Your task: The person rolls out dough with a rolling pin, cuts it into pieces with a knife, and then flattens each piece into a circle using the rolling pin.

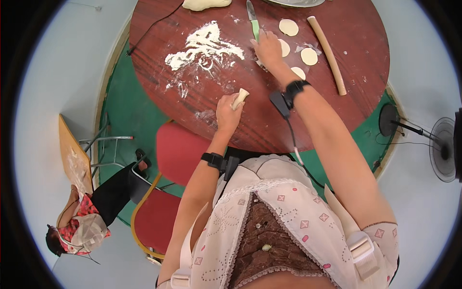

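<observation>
My left hand (pixel 229 111) is closed around a short roll of dough (pixel 241 98), low over the near part of the round wooden table (pixel 260 115). Farther off, my right hand (pixel 267 48) is at the green handle of a knife (pixel 255 30), whose blade points away from me; whether the fingers grip it cannot be told. Several flat dough rounds (pixel 288 27) lie right of that hand, one partly hidden by it. A heap of white flour (pixel 207 45) is spread on the table's left half.
A long wooden rolling pin (pixel 329 57) lies on the right. A large dough lump (pixel 205 3) and a metal basin's rim (pixel 299 3) are at the far edge. Red chairs (pixel 180 151) stand at left, a person (pixel 85 224) sits beyond, and a fan (pixel 444 150) stands right.
</observation>
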A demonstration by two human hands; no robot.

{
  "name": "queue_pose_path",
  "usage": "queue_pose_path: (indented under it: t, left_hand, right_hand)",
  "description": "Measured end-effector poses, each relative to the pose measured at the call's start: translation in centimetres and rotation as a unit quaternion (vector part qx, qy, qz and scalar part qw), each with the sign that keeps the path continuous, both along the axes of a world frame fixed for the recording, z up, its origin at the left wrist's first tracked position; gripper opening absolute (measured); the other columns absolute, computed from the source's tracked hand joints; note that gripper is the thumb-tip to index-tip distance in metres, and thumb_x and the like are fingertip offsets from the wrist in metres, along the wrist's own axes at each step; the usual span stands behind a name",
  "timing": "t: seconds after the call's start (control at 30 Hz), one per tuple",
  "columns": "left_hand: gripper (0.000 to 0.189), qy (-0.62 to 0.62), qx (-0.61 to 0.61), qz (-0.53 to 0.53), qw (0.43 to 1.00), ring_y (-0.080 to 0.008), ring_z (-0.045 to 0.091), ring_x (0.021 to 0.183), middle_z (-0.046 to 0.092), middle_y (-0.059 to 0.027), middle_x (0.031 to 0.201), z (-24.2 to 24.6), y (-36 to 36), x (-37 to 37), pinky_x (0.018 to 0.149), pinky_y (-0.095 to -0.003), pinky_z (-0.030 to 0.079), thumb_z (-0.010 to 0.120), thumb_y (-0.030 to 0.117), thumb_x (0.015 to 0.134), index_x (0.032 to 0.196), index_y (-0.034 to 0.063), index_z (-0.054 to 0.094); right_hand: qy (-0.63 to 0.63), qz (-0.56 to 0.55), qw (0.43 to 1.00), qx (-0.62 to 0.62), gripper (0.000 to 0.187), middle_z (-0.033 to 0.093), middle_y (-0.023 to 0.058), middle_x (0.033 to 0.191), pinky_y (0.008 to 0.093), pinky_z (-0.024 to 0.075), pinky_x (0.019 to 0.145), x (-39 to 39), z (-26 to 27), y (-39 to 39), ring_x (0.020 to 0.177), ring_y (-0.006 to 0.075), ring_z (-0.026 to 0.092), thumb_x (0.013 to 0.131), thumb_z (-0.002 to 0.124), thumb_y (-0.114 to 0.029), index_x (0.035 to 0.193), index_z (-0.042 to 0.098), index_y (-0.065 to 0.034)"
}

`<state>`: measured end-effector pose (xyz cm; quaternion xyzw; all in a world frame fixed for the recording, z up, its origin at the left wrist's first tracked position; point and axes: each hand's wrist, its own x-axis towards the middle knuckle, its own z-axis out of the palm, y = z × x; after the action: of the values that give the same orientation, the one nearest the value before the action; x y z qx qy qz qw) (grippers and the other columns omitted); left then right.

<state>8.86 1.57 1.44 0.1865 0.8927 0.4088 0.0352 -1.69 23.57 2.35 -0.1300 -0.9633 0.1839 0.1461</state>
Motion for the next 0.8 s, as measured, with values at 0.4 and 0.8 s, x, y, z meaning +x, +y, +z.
queue_pose_path:
  t: [0.4, 0.8]
  left_hand:
    - [0.023, -0.002, 0.04, 0.069, 0.997, -0.034, 0.058, 0.085, 0.061, -0.0134, 0.09, -0.2, 1.5, 0.1, 0.076, -0.0406, 0.046, 0.072, 0.009, 0.072, 0.091, 0.0023, 0.063]
    - [0.019, 0.054, 0.048, 0.037, 0.997, -0.0316, 0.061, 0.085, 0.063, -0.0134, 0.09, -1.1, 0.8, -0.1, 0.075, -0.0377, 0.048, 0.069, 0.005, 0.073, 0.091, 0.0015, 0.063]
  right_hand:
    - [-0.058, -0.113, 0.984, -0.128, 0.017, 0.062, 0.0252, 0.094, 0.0505, 0.048, 0.074, -3.2, -0.6, 0.2, 0.087, 0.0419, 0.061, 0.086, 0.049, -0.011, 0.097, 0.052, 0.0017]
    - [-0.088, 0.132, 0.977, -0.146, 0.033, 0.066, 0.0142, 0.083, 0.043, 0.049, 0.054, 21.4, -0.9, -4.4, 0.069, 0.0311, 0.064, 0.094, 0.05, -0.03, 0.118, 0.052, -0.0086]
